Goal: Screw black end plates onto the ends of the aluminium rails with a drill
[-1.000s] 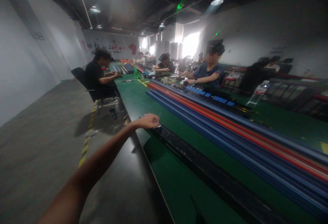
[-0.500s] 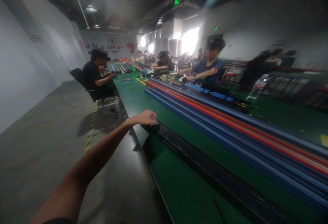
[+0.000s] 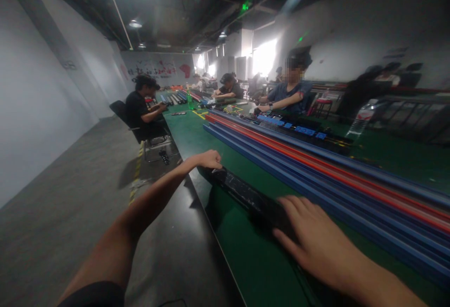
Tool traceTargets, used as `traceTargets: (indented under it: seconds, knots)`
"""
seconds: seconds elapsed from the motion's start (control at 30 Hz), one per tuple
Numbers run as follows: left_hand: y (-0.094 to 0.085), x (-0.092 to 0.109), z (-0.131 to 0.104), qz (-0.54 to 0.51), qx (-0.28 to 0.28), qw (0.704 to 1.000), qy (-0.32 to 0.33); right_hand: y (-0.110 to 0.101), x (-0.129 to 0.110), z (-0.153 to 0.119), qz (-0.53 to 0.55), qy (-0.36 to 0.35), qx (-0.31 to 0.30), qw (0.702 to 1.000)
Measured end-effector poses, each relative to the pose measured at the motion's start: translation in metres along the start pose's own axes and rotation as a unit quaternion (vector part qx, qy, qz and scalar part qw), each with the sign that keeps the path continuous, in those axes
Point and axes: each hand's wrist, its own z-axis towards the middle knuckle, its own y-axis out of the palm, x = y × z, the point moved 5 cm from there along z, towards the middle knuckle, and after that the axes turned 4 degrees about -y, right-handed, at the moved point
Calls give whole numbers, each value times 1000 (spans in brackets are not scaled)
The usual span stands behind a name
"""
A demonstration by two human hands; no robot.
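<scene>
A long black bar point(image 3: 239, 187) with a shiny, film-like surface lies slantwise along the near edge of the green table. At its far end my left hand point(image 3: 209, 159) is closed, its curled fingers on the bar's tip; small details there are blurred. My right hand point(image 3: 312, 227) lies across the bar nearer to me. Its thumb is on the near side and its fingers are on the far side, so the hand spans the bar. Beneath my right hand and forearm the rest of the bar is hidden.
Blue strips point(image 3: 267, 159) and red strips point(image 3: 260, 138) run lengthwise beyond the bar. A plastic bottle point(image 3: 362, 117) and black parts with blue pieces point(image 3: 305, 131) stand farther right. One co-worker point(image 3: 140, 108) sits at the left edge, another point(image 3: 290, 91) across the table.
My right hand has come in from the lower right onto the black bar. My left hand stays at the far end. The view has shifted slightly.
</scene>
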Motion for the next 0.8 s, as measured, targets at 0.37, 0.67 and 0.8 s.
traceTargets:
  seconds: [0.37, 0.67, 0.8]
  knots:
    - [0, 15, -6, 32, -32, 999, 5, 135, 32, 141, -325, -65, -272, 903]
    - [17, 5, -13, 72, 48, 988, -130, 137, 43, 139, -332, -42, -289, 897]
    - [24, -6, -14, 87, 81, 979, -168, 138, 47, 140, -312, -37, -296, 902]
